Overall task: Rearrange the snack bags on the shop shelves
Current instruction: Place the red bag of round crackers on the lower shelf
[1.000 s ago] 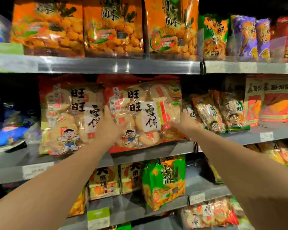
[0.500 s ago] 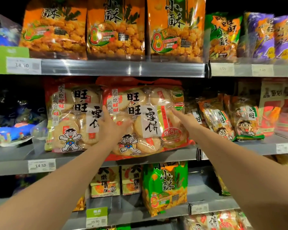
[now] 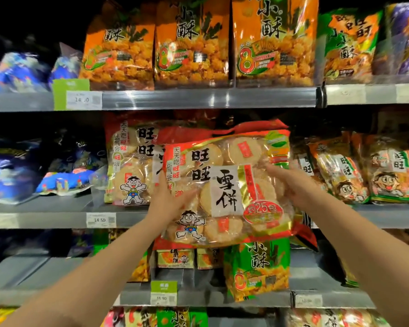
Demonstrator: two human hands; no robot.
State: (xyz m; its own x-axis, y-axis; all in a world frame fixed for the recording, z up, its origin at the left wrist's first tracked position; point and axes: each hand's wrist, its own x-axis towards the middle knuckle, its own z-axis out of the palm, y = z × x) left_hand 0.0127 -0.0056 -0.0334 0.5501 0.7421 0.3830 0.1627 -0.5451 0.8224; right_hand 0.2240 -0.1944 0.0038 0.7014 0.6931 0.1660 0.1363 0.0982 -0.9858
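Note:
A large red bag of round rice crackers (image 3: 227, 190) hangs in front of the middle shelf (image 3: 45, 219), pulled out past the shelf edge and held between both hands. My left hand (image 3: 169, 200) grips its left edge, and my right hand (image 3: 291, 182) presses its right side. A second bag of the same crackers (image 3: 130, 166) stands upright on the shelf just to the left, partly hidden behind the held one.
Orange snack bags (image 3: 194, 46) line the top shelf. Small cartoon-faced packs (image 3: 364, 175) lean at the right of the middle shelf, blue bags (image 3: 59, 182) lie at its left. A green bag (image 3: 257, 270) stands on the lower shelf beneath the held bag.
Both hands have closed on the right-hand cracker bag and drawn it forward off the shelf toward me. The view has tilted upward a little.

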